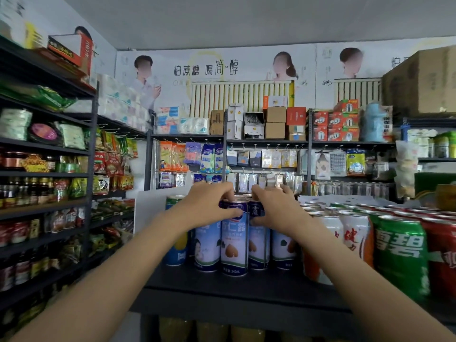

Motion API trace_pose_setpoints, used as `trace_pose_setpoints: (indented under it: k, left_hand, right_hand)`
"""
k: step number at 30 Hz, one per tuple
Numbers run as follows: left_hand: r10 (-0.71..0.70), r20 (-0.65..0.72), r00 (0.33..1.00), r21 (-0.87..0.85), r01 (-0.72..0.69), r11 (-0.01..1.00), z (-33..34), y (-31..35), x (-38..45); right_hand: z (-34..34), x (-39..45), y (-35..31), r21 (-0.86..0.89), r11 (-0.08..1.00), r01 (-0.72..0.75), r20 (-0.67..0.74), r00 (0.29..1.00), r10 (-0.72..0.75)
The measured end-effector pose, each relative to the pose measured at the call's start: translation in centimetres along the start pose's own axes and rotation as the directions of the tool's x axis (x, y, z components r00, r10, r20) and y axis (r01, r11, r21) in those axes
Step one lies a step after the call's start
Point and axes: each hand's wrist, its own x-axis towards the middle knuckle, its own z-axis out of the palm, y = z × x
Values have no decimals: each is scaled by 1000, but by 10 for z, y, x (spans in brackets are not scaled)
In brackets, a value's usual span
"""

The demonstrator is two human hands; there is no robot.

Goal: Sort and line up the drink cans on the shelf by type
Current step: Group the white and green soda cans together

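Both hands are up on the blue-and-white almond drink cans. The left hand (209, 206) is curled over the top of the front almond can (234, 245), fingers wrapped round its dark blue upper band, thumb across the front. The right hand (276, 211) grips the next almond can (257, 245) just beside it on the right, thumb pressed on the blue band and fingers hooked over the rim. The two cans stand upright and touch each other, and the hands nearly meet above them.

More of the same almond cans (207, 248) stand on either side, a bit further back, all in a cluster set back from the front edge of the black shelf (222, 287). At the left end of the cluster there's a blue can with a yellow patch (176, 250), half hidden behind the left forearm.

To the right, near the shelf's right side, stand white and orange cans (355, 240), then green Sprite cans (399, 255), then red cans (441, 255) at the far edge of view, with rows of can tops running back behind them.

Behind it all are store racks with snacks and boxes.
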Motion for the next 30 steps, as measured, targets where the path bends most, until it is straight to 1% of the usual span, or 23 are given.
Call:
trace_pose_setpoints:
  k: [2,3,4,6,7,9,11,14,19,21,23,24,25,26,28,29,30]
  left_hand:
    - [21,-74,997,45,-18,999,6,0,-2]
    - [17,-94,995,26,-15,1000,6,-1,-3]
    - [3,-98,995,-24,-5,1000,5,-2,-3]
    - [-25,-66,998,-143,15,990,1,-4,-4]
    - [-27,-51,998,-167,18,986,0,-5,-4]
    - [-16,-55,998,-150,7,989,0,-6,-4]
    - [-7,-85,996,-143,-5,990,2,-5,-2]
    - [-35,-99,994,-203,14,979,8,-4,1]
    - [-18,-73,997,-321,-6,947,5,-5,7]
    - [-17,-96,995,-375,-20,927,-2,-2,10]
    - [12,-93,996,-346,-44,937,-6,2,14]
    - [27,-58,998,-301,-44,952,-8,3,17]
    - [36,-10,999,-248,-38,968,-8,4,18]
    - [35,42,999,-199,-26,980,-9,4,20]
    - [16,134,991,-136,3,991,-11,4,24]
    - [9,174,985,-127,13,992,-12,3,26]
    - [8,213,977,-127,19,992,-12,2,28]
  right_hand:
    - [-1,3,1,33,999,4,-14,1000,-4]
    - [-2,4,2,102,995,5,-22,1000,-3]
    - [-5,4,3,203,979,-2,-29,1000,8]
    - [-11,2,6,404,915,-17,-29,999,31]
    - [-15,0,8,456,890,-20,-30,999,38]
    - [-28,-5,11,516,857,-15,-43,998,43]
    - [-43,-9,12,556,831,12,-44,999,16]
    - [-52,-14,12,486,874,21,26,999,-38]
    - [-51,-23,25,415,910,-1,120,991,-54]
    - [-59,-22,29,452,892,-3,178,980,-87]
    - [-63,-16,35,528,849,-12,152,985,-81]
    - [-63,-11,39,544,839,-24,115,992,-46]
    - [-61,-7,44,524,851,-31,90,996,-19]
    - [-58,-1,49,466,884,-41,100,995,-6]
    - [-48,7,57,330,941,-70,206,979,0]
    - [-43,10,59,290,954,-79,246,969,6]
    - [-40,11,60,264,962,-75,253,968,6]
